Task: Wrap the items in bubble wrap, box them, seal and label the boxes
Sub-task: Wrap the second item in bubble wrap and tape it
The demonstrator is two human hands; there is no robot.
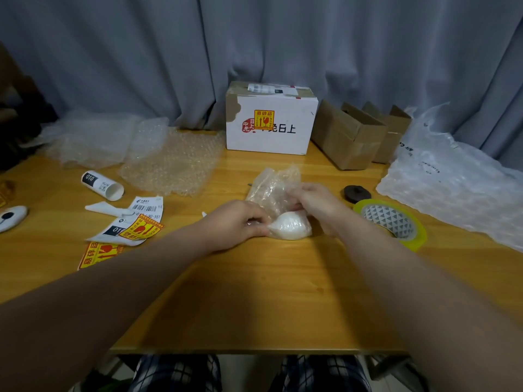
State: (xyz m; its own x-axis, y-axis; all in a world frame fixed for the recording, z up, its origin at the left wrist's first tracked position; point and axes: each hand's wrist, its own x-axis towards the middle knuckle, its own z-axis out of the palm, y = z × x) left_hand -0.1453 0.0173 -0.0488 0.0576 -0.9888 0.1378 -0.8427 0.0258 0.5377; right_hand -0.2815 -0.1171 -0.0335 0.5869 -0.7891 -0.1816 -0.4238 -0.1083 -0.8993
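1. Left hand (236, 222) is pinching the bubble wrap (273, 185) around a white item (288, 229), mid-table (254, 292).
2. Right hand (314, 200) is gripping the wrap's upper fold.
3. Sealed white box (271, 128) is sitting behind; tape roll (392, 222) just right.

White box (294, 137): "免日上", yellow sticker (264, 118) "易碎品"; rolled label (102, 185) "010"; barcode slip (147, 206) "30-551".
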